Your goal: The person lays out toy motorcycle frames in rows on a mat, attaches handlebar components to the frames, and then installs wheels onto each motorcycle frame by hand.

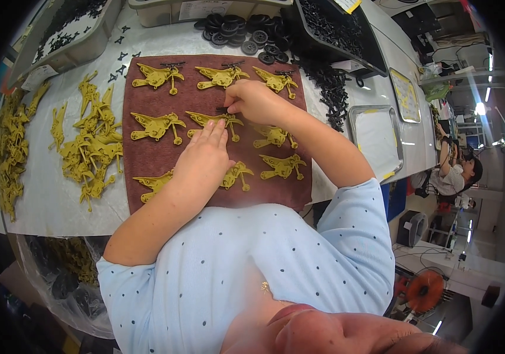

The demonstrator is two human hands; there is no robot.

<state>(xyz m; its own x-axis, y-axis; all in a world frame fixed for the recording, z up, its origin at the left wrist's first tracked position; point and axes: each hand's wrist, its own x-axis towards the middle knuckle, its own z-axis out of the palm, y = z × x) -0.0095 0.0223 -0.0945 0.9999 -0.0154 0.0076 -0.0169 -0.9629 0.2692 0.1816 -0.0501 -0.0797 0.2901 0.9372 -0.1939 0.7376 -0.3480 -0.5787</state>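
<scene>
On a dark red cloth (193,156), several yellow-green plastic toy pieces lie in rows, with a pointed end and a short leg each; they look like toy motorbike bodies. My left hand (202,156) rests with its fingers stretched flat on the near side of the middle yellow piece (233,131). At that piece's far edge, my right hand (255,103) pinches a small black plastic part (222,110), mostly hidden by the fingers. Slim black bars sit on the far-row pieces, such as the left yellow piece (157,76). A black bar (173,64) shows on it.
Loose yellow pieces (93,141) are heaped left of the cloth. Black toy wheels (229,29) and a pile of small black parts (329,88) lie beyond it. A black bin (376,62) and a metal tray (403,147) stand to the right. Another person (450,174) sits farther off.
</scene>
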